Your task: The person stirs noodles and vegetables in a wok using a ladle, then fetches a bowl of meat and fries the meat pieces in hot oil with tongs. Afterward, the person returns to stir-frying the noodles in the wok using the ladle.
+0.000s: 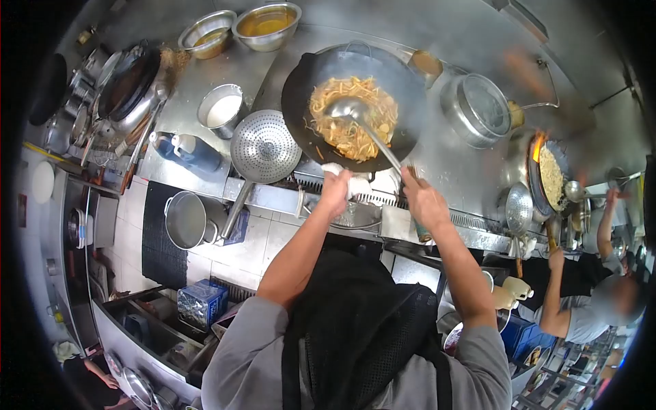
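Note:
A large dark wok [297, 102] sits on the range in front of me, holding noodles [372, 102] mixed with reddish-brown pieces and shreds. My left hand [336, 193] is closed on a folded white cloth [359, 186] at the wok's near edge; the wok's handle, if any, is hidden under it. My right hand [427, 205] is wrapped round the handle of a metal ladle [347, 108]. The ladle's bowl lies over the noodles inside the wok, its handle slanting down towards me. Just left of the wok rests a perforated strainer [266, 145], its long handle pointing at me.
Two metal bowls [266, 26] of yellow liquid stand at the back. A pot of white contents [224, 111] and dark bottles [198, 152] are on the left. Right of the wok is a lidded pot [476, 109]. A co-worker [581, 311] handles another wok [551, 174], with flame at its rim.

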Available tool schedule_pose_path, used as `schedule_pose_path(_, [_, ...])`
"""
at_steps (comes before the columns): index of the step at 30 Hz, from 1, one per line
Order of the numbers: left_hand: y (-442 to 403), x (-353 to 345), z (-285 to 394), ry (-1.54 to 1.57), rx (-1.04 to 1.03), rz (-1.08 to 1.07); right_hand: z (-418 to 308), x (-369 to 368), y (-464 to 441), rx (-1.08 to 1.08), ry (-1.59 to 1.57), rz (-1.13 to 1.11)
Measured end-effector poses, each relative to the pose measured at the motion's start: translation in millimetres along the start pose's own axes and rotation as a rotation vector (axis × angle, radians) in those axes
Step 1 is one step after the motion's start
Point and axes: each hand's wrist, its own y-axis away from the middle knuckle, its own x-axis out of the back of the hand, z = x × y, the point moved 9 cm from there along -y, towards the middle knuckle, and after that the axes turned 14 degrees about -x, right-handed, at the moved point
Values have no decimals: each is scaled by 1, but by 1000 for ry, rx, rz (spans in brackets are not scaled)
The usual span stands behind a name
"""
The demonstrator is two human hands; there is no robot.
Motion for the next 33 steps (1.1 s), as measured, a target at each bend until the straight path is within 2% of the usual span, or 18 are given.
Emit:
schedule_pose_path(3, [45, -1, 38, 95, -1, 9, 13, 34, 31, 10, 3, -31])
schedule_pose_path(5, [54, 3, 46, -34, -301, -67, 40, 49, 36, -71, 90, -134])
schedule_pose_path(7, [35, 19, 8, 28, -84, 82, 25, 29, 22, -125, 112, -121])
schedule_pose_path(8, [17, 8, 6, 59, 19, -13, 17, 3, 7, -54, 56, -39])
schedule_pose_path(12, [35, 21, -8, 62, -38, 71, 20, 26, 40, 20, 15, -1])
schedule_pose_path(15, [74, -3, 37, -38, -209, -105, 38, 59, 31, -44, 120, -45])
schedule_pose_path(17, [34, 8, -9, 82, -37, -33, 40, 37, 38, -88, 167, -74])
schedule_pose_path(18, [12, -7, 9, 21, -177, -17, 32, 19, 24, -49, 124, -9])
schedule_pose_path(19, [-14, 9, -25, -96, -82, 19, 13, 7, 8, 25, 75, 54])
schedule_pose_path(21, [32, 7, 24, -696, -207, 31, 18, -2, 25, -57, 102, -128])
schedule_pose_path(22, [41, 14, 12, -662, -330, -13, 25, 18, 41, -44, 97, -87])
schedule_pose_path(23, [64, 24, 4, -639, -151, 54, 43, 28, 49, -60, 100, -129])
schedule_pose_path(24, [69, 21, 12, -721, -467, -71, 59, 37, 55, -5, 42, -62])
schedule_pose_path(27, [53, -1, 17, -420, -4, -90, 29, 31, 26, 93, 30, -92])
schedule_pose_path(28, [25, -6, 20, -587, -123, 1, 23, 24, 19, 127, -7, 1])
schedule_pose_path(29, [1, -6, 11, -415, -254, 72, 20, 12, 20, 155, 3, -8])
schedule_pose_path(31, [21, -9, 29, -354, -59, 89, 3, 3, 18, 204, -108, -63])
schedule_pose_path(33, [28, 8, 0, -345, -155, 40, 29, -8, 27, 308, -170, -20])
